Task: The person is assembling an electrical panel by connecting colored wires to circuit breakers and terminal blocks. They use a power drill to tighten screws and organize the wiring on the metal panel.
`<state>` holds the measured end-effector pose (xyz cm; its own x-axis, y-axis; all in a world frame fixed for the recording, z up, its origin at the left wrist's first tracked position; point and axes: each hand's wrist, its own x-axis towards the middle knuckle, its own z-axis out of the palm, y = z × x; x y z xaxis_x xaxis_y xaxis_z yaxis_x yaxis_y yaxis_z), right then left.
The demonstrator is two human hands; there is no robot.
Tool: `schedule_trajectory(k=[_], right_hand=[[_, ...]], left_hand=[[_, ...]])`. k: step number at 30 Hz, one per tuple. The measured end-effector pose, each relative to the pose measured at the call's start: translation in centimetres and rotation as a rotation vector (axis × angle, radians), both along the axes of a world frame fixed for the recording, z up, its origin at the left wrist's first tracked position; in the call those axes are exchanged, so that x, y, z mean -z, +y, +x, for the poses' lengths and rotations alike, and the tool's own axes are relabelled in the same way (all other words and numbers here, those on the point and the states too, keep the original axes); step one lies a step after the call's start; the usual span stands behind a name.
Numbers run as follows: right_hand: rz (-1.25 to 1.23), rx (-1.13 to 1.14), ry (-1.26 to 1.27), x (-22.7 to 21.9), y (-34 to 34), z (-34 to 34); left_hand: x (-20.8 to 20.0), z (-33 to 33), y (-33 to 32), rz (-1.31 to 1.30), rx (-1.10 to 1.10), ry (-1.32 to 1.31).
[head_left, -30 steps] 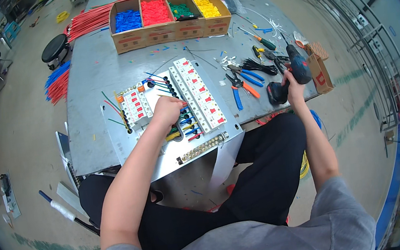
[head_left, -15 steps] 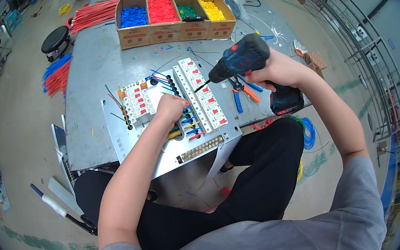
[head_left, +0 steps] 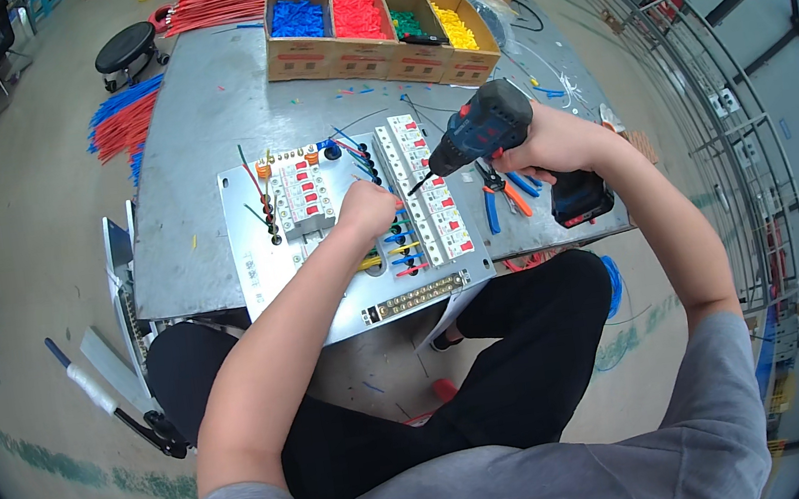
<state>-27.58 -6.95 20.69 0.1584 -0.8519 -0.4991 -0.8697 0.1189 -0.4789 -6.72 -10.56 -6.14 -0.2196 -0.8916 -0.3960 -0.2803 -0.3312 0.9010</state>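
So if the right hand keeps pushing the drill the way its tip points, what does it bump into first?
Most likely the left hand, resting on the breaker panel. The right hand aims the drill down-left, tip just beside those knuckles; depth is unclear, so it might reach the panel instead.

The left hand [head_left: 366, 210] covers the wire ends it pinches on the grey metal breaker panel [head_left: 347, 231], so the grip cannot be read. The dark cordless drill's [head_left: 484, 127] trigger is hidden under the right hand [head_left: 557, 140]. The panel's near edge overhangs the grey metal desk [head_left: 194, 145]; the terminal markings are too small to read.
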Motion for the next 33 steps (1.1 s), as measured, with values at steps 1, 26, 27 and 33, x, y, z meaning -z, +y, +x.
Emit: schedule_trajectory(k=[1,26,27,33], right_hand=[[-0.021,-0.024,0.041,-1.1,0.2,1.8],[0.094,-0.319,0.38,-2.0,-3.8,2.6],[0.096,-0.305,0.388,-2.3,-3.6,2.8],[0.122,-0.287,0.318,-1.9,-3.8,1.2]], left_hand=[[-0.1,-0.1,0.1,0.001,-0.007,0.004],[-0.9,0.3,0.6,-0.215,0.135,-0.158],[-1.3,0.3,1.0,-0.249,0.136,-0.191],[-2.6,0.0,2.3,-0.458,0.214,-0.408]])
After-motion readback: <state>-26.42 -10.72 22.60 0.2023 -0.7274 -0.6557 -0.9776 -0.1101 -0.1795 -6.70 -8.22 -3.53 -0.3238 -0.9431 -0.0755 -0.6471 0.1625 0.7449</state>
